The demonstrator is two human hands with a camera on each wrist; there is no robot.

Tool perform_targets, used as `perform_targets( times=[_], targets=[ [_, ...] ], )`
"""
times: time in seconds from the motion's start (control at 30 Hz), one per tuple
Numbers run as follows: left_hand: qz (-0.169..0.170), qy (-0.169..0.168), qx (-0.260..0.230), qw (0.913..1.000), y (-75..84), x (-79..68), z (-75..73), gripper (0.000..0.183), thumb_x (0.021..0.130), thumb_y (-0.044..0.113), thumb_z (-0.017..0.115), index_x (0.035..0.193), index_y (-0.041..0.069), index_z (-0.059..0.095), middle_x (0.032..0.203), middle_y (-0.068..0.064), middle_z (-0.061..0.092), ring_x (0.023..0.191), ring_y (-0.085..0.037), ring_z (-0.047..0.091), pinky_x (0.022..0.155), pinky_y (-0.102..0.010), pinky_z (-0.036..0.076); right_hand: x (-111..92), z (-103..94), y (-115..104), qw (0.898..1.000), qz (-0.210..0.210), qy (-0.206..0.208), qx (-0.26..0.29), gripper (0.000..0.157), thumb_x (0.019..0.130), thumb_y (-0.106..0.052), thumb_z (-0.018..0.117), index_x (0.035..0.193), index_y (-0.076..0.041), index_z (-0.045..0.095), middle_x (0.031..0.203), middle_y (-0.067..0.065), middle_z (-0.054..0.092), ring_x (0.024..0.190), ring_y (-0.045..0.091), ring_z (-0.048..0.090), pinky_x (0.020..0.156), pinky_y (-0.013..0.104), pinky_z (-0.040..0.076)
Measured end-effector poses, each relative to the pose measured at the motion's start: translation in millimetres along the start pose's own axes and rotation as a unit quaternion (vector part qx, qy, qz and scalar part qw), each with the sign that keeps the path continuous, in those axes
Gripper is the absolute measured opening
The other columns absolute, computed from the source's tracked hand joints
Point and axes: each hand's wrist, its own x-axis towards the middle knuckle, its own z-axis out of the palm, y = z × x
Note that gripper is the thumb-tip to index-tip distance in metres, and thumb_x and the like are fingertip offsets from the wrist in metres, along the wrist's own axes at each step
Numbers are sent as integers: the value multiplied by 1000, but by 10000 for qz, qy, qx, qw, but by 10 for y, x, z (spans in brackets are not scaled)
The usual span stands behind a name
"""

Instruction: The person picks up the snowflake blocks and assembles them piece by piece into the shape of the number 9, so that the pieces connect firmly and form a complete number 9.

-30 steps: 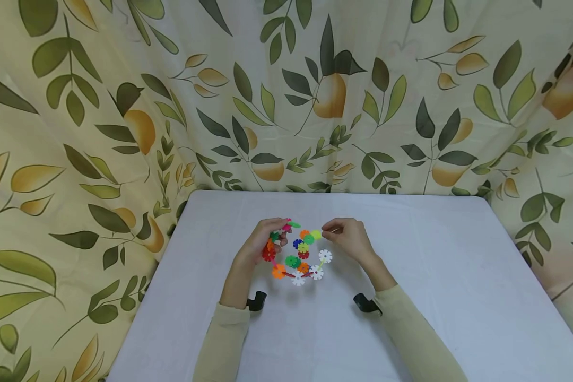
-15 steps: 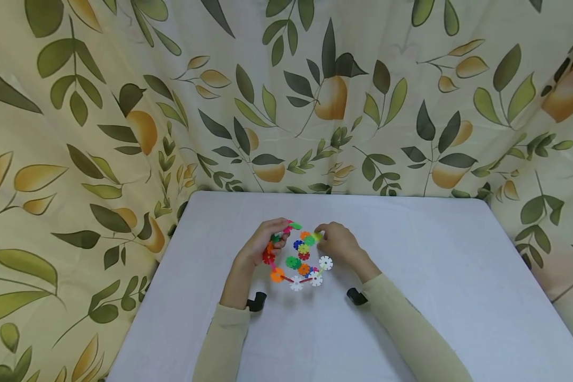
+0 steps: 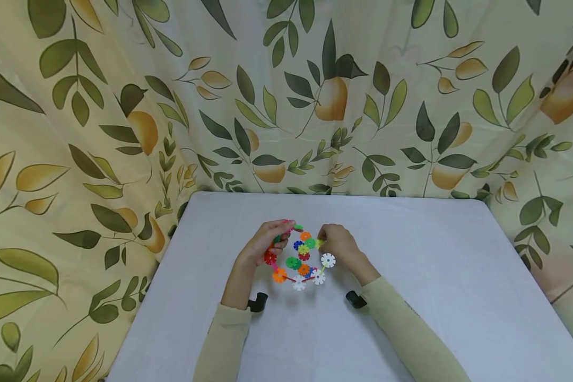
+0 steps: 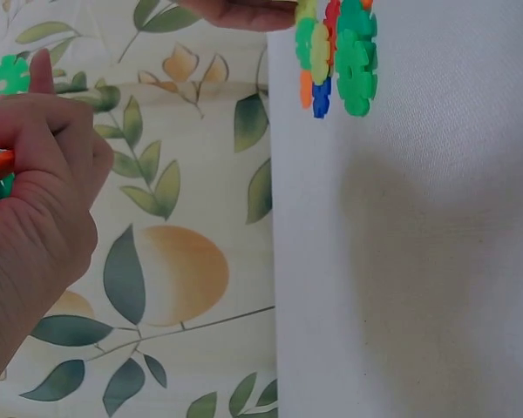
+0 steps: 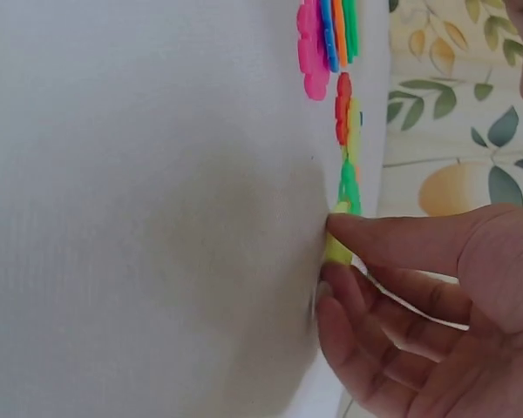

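1. The left hand (image 3: 267, 241) grips the left side of a chain of colourful flower-shaped discs (image 3: 293, 262), its fingers curled around several of them.
2. The right hand (image 3: 339, 243) pinches a yellow disc (image 5: 338, 248) between thumb and fingertips, next to a green disc (image 5: 349, 187).
3. The chain is held up between both hands, above the white surface (image 3: 439, 254), nearer the far edge than the near one and well in from either side edge.
4. Along its lower bend, an orange disc (image 3: 279, 275) sits beside a row of white discs (image 3: 298, 282); red, blue and green ones show inside the curve.
5. Beyond the surface's far edge hangs a leaf-and-fruit curtain (image 3: 363, 95); beige sleeves (image 3: 413, 331) cover both forearms.
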Motion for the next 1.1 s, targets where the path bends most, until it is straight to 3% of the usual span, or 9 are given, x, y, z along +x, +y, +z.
perform_targets(
  times=[0.17, 0.4, 0.53, 0.63, 0.83, 1.1],
  targets=[
    [-20, -14, -112, 9999, -7, 3, -9, 23, 104, 33, 65, 104, 10, 68, 77, 0, 43, 51, -7, 35, 43, -13, 29, -24, 8, 23, 9997, -133, 135, 177, 23, 80, -3, 85, 99, -7, 74, 91, 7, 70, 83, 26, 62, 77, 43, 57],
    [68, -108, -69, 9999, -23, 10, -12, 34, 106, 32, 61, 113, -2, 63, 80, -3, 48, 46, -6, 34, 40, -15, 27, -117, 0, 71, 9968, -399, 408, 568, 10, 90, -14, 82, 99, -10, 82, 91, 2, 75, 87, 22, 64, 81, 40, 57],
    [66, -166, -96, 9998, -29, 15, -7, 33, 108, 31, 58, 111, -2, 61, 78, -3, 48, 46, -6, 34, 40, -14, 26, -194, -69, 70, 9908, -341, 653, 1137, 17, 87, -16, 85, 103, -10, 81, 86, 1, 74, 79, 19, 67, 69, 35, 58],
    [26, -153, -135, 9998, -33, 12, -1, 30, 108, 30, 58, 108, 1, 62, 78, -2, 47, 46, -5, 34, 40, -14, 26, -241, -141, 47, 9820, -383, 770, 1680, 19, 89, -16, 84, 105, -7, 80, 81, 2, 75, 71, 20, 71, 64, 34, 60],
    [-86, -136, -251, 9996, -54, 14, 6, 32, 108, 32, 58, 109, -1, 61, 78, -2, 46, 46, -3, 33, 39, -12, 26, -318, -275, -58, 9528, -566, 807, 2872, 17, 96, -14, 77, 108, -1, 77, 84, 9, 78, 76, 31, 78, 74, 43, 64],
    [-43, -220, -248, 9994, -59, 31, 16, 28, 109, 33, 56, 106, 6, 63, 77, -2, 46, 46, -4, 32, 39, -12, 26, -411, -392, -218, 9292, -568, 521, 3616, 24, 97, -17, 75, 107, 4, 69, 85, 13, 78, 73, 30, 78, 71, 39, 64]
  ],
)
